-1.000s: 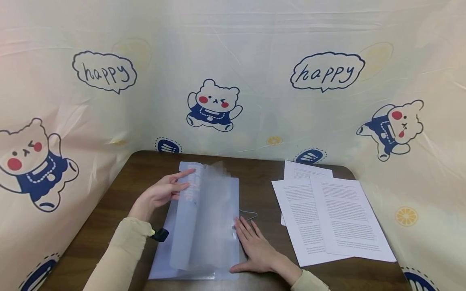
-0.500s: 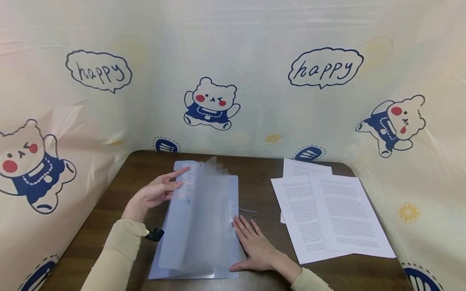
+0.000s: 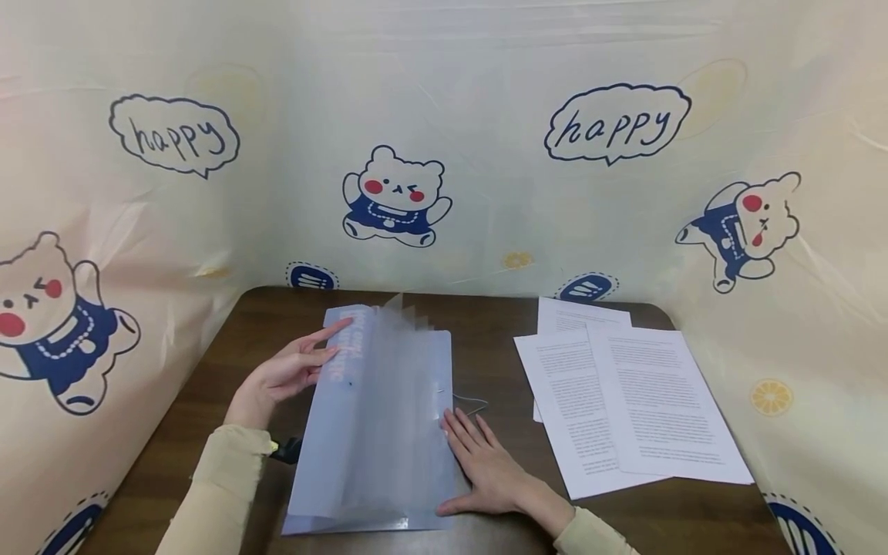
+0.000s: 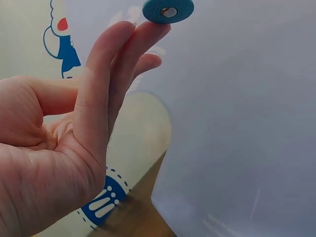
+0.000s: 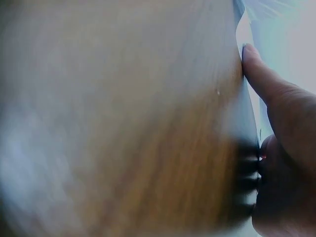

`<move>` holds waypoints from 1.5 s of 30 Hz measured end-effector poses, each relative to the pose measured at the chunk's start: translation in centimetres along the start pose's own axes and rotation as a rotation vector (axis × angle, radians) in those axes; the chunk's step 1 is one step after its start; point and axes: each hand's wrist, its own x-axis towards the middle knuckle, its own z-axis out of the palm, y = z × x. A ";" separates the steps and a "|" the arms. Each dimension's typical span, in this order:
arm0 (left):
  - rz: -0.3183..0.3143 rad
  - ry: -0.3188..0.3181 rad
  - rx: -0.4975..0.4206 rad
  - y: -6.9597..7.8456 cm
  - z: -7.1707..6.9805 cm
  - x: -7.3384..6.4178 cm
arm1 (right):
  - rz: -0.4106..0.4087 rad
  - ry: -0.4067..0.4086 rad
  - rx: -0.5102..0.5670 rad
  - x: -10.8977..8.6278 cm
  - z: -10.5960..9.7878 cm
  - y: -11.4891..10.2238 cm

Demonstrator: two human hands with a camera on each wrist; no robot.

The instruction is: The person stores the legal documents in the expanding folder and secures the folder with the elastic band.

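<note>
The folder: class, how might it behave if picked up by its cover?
The folder would probably bend, since its cover curves. Its sleeves look thin and fan out at the top, so may flop. Glints suggest it could be slippery.

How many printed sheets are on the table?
3: the back sheet, partly covered; the left sheet; the right sheet, overlapping the left one. More may be hidden underneath.

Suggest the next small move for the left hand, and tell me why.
Perhaps the left hand should ease the translucent blue plastic cover leftward until it lies flat. The cover looks raised and curved where that hand touches it, with clear plastic sleeves fanned beside it. The right hand rests at the blue plastic folder's right edge, which may keep it steady.
</note>
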 end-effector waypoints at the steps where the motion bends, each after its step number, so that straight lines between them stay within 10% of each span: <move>1: 0.000 -0.008 -0.007 -0.1 0.1 0.1 | -0.002 0.002 0.014 0.0 -0.1 0.0; 15: -0.028 0.033 0.064 -0.6 0.5 1.0 | 0.010 0.004 0.064 -1.6 -0.8 0.8; 23: -0.025 0.072 0.085 -1.1 0.8 0.9 | 0.025 0.171 0.019 -3.3 -1.6 2.6; 33: -0.012 0.069 0.085 -1.3 0.9 0.7 | 0.228 0.355 0.076 -6.2 -5.8 7.3; 45: -0.019 0.095 0.129 -1.4 1.0 1.0 | 0.564 0.350 0.075 -12.1 -8.7 16.7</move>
